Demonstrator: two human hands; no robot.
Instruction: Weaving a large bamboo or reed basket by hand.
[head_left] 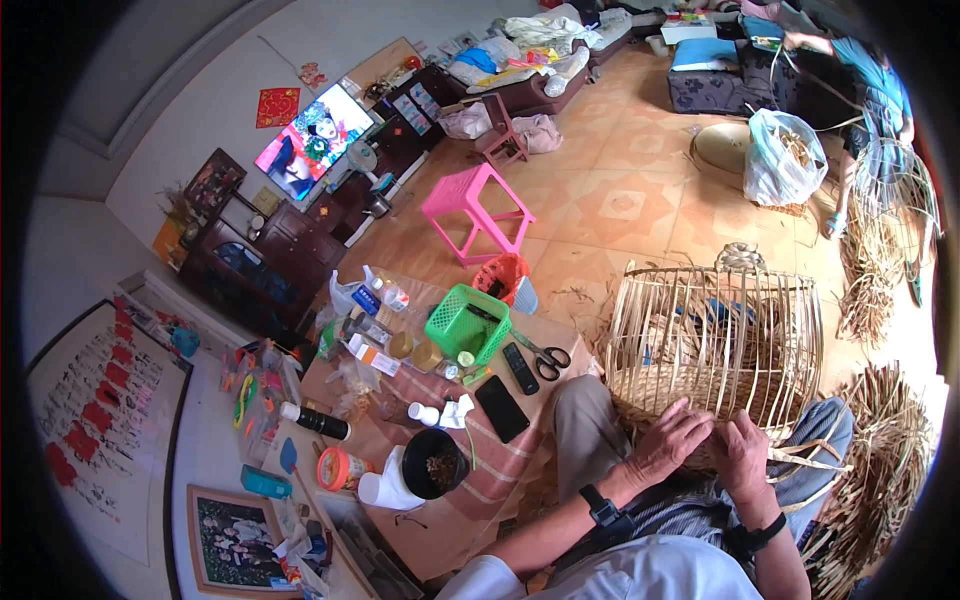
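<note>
A half-woven straw basket (pixel 714 330) rests on my lap, its pale upright stakes standing out from a woven band on the near side. My left hand (pixel 668 445) is closed at the near woven edge, fingers bent over the straw. Close beside it, my right hand (pixel 742 460) pinches at the same edge with thumb and fingertips. The exact strand between the fingers is hidden. Loose straw ends (pixel 815 455) stick out to the right of my right hand. Blue material (pixel 725 308) shows through the stakes.
Straw bundles (pixel 880 470) lie at the right. A low table on the left bears scissors (pixel 545 360), a phone (pixel 502 408), a green plastic basket (pixel 468 325) and a black bowl (pixel 435 464). A pink stool (pixel 478 205) stands beyond; another person (pixel 870 90) handles straw at far right.
</note>
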